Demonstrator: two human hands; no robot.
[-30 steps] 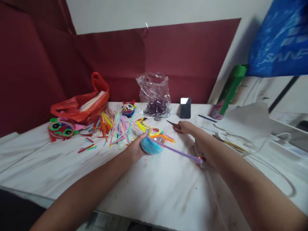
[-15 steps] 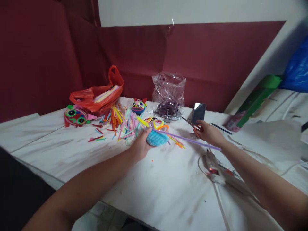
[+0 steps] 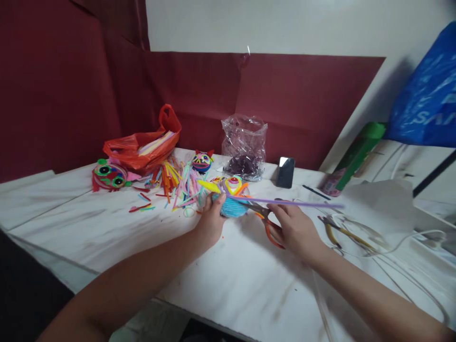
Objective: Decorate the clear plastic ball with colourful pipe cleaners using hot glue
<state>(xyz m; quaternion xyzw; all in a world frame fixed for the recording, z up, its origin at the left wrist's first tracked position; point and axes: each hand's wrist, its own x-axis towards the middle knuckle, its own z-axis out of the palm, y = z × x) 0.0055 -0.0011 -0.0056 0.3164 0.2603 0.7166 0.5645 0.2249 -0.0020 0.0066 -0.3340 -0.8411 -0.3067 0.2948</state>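
In my left hand [image 3: 213,218], closed around its left side, is a craft figure with a ribbed light-blue body [image 3: 234,209]. A red-centred eye [image 3: 234,185] and yellow and orange pieces show on the figure's upper side. From its top a long purple pipe cleaner [image 3: 306,204] stretches out to the right. My right hand [image 3: 297,230] grips a pair of scissors [image 3: 262,212] by the orange handles. The blades lie against the blue body, just under the purple stem; my fingers and the figure partly hide their tips.
Behind the figure are loose pipe cleaners [image 3: 190,183], a red bag [image 3: 142,147], two finished figures, a red one [image 3: 109,176] and a blue one [image 3: 202,162], and a clear bag [image 3: 245,147]. A phone [image 3: 285,172] leans at the back. Pliers [image 3: 331,233] and cables lie right.
My right hand has brought the scissors left and nearer, from beside the phone to the blue figure. My left hand still holds the figure. The glue gun is now hidden behind my right arm.
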